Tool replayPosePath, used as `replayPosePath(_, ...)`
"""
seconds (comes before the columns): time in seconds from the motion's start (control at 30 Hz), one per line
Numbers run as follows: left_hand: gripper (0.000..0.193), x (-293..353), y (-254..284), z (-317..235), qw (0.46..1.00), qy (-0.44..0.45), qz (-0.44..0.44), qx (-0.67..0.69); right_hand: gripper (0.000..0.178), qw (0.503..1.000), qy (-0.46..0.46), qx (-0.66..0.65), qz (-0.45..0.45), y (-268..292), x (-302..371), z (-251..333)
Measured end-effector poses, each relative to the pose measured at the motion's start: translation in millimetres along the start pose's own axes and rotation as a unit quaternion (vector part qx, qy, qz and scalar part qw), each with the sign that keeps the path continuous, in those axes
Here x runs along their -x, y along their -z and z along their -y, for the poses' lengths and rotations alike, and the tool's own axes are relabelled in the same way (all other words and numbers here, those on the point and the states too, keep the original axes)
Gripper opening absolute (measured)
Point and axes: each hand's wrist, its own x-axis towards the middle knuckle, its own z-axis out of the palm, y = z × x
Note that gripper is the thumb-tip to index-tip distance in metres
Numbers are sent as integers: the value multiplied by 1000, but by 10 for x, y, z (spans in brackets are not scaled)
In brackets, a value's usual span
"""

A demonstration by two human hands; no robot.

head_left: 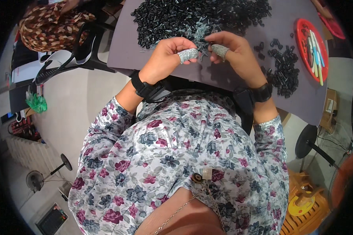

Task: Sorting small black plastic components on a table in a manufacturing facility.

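Note:
My left hand (168,56) and my right hand (233,53) meet over the near edge of a grey table (302,102). Each hand wears a grey fingertip cover and a black wrist strap. The fingertips pinch together around a small dark piece at the edge of a big heap of small black parts (200,17); the piece itself is too small to make out clearly. A smaller heap of the same black parts (284,72) lies just right of my right hand.
A red round tray (304,47) with several coloured sticks sits at the table's right. A person in a brown patterned garment (47,25) is at the upper left beside a black chair (78,55). Fans and an orange stool stand on the floor below.

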Motion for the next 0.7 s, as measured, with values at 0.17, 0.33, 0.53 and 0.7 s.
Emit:
replayPosePath(0.17,21,12,-14,13,1000,-20,6,-18,28,1000,-14,9,12,-17,22,61)
replayPosePath(0.33,21,26,-35,17,999,-31,-4,-31,27,999,19,-20,20,-48,14,-10)
replayPosePath(0.53,17,47,-39,42,997,-47,8,-55,32,991,76,108,11,-120,12,-5)
replayPosePath(0.7,19,72,-99,29,998,-31,-1,-59,32,982,86,169,-20,-194,43,-56)
